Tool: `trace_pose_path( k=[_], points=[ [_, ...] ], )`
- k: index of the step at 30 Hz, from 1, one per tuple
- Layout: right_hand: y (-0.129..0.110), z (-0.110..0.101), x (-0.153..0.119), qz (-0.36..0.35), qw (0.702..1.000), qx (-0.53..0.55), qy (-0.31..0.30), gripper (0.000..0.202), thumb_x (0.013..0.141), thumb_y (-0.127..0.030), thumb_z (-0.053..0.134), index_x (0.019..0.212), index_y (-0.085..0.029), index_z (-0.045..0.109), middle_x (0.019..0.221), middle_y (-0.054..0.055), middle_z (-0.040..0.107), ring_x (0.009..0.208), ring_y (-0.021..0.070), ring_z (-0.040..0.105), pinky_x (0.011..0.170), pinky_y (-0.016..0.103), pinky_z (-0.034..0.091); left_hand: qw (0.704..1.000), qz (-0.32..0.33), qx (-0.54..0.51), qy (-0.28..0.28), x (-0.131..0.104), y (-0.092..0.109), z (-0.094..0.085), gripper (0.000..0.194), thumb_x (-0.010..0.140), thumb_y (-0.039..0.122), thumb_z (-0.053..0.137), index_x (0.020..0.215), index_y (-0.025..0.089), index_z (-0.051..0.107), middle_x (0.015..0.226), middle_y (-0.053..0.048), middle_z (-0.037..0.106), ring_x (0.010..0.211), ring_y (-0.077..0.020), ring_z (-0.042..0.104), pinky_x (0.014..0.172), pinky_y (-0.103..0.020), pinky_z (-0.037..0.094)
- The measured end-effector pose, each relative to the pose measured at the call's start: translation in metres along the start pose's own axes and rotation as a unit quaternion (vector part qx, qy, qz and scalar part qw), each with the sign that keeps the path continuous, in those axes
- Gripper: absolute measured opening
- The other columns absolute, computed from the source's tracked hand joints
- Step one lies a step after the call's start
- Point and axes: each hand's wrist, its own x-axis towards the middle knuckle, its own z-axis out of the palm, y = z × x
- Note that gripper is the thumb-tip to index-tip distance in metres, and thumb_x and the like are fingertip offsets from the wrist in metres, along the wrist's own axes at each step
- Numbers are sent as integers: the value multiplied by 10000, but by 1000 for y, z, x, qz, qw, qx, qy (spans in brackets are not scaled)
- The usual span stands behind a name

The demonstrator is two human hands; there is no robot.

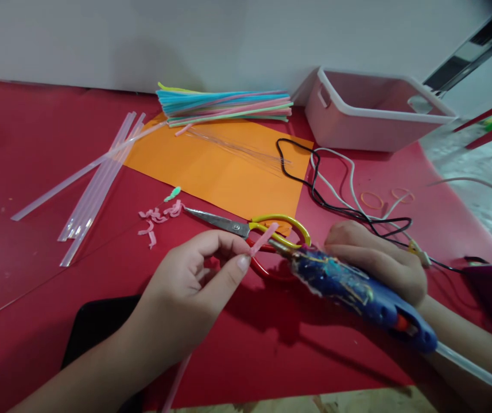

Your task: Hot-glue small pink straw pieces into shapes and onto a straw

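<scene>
Between the thumb and fingertips of my left hand (198, 287) is a short pink piece of pipe cleaner (265, 238), pointing up and right. My right hand (375, 258) is wrapped round a blue hot glue gun (344, 287), its body smeared with dried glue. The nozzle is close to the pink piece; whether they touch I cannot tell. A clear glue stick (473, 367) sticks out of the gun's back end. Beneath both hands lie scissors (224, 222) with one yellow and one red handle loop. Small curled pink pieces (155, 215) and a green piece on a thin wire (173, 194) lie left of the blades.
Several clear glue sticks (95, 192) lie at left. A bundle of coloured pipe cleaners (224, 106) rests on orange paper (228, 178). A pale plastic bin (357, 126) stands behind black and white cables (344, 203). A black flat object (95, 327) lies under my left forearm.
</scene>
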Motion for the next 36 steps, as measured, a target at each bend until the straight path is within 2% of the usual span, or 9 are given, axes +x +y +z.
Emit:
trace_pose_path(
  k=[3,7,12,18,23,28,32,36],
  points=[
    [0,-1,1,-8,999,-16,-49,203,966,-176,561,1162,-150,607,798,58,625,725,185,619,647,352,521,1000,-8,-13,-4,0,-1,0,61,843,270,697,850,215,672,672,47,616,539,-64,514,492,-130,428],
    [3,-4,0,9,998,-11,-59,184,974,-192,536,1133,-160,622,789,59,637,692,188,625,621,347,516,999,-13,-41,-12,0,-1,1,71,845,268,711,861,210,672,711,46,630,550,-54,519,498,-114,432],
    [3,-2,0,25,999,-18,-26,153,974,-211,550,1096,-179,635,794,48,629,685,184,641,619,340,518,998,-37,-50,-24,0,1,0,106,877,296,710,861,197,675,698,48,611,560,-52,507,511,-112,426],
    [2,2,-1,32,999,-35,9,154,974,-216,553,1103,-185,632,770,35,614,674,186,622,624,359,508,997,-29,-64,-28,-2,1,0,82,874,269,715,847,201,677,692,56,594,564,-49,505,518,-109,424],
    [5,-4,-1,29,998,-52,-10,198,943,-212,587,1133,-220,640,784,50,624,671,202,613,621,375,495,997,-33,-66,-23,-2,-1,-1,95,885,298,711,872,208,686,659,66,571,537,-45,482,497,-106,407],
    [4,-5,-2,11,999,-43,24,261,927,-142,575,1180,-185,621,814,59,619,713,214,608,663,396,475,998,-19,-56,-14,0,-1,0,96,868,285,730,869,200,684,701,54,612,570,-49,511,523,-108,424],
    [1,-2,1,-32,998,-52,-22,243,965,-147,515,1187,-153,613,822,71,627,736,211,614,700,414,502,997,-16,-73,-14,-1,-1,0,91,865,279,736,882,202,690,739,50,633,605,-50,536,548,-105,439],
    [-2,-1,5,-36,995,-82,-43,235,978,-173,517,1193,-198,612,808,46,642,735,193,627,708,397,533,995,-18,-91,-28,-1,-1,-1,72,871,257,734,861,196,699,726,52,628,597,-43,539,558,-99,449]
  ],
)
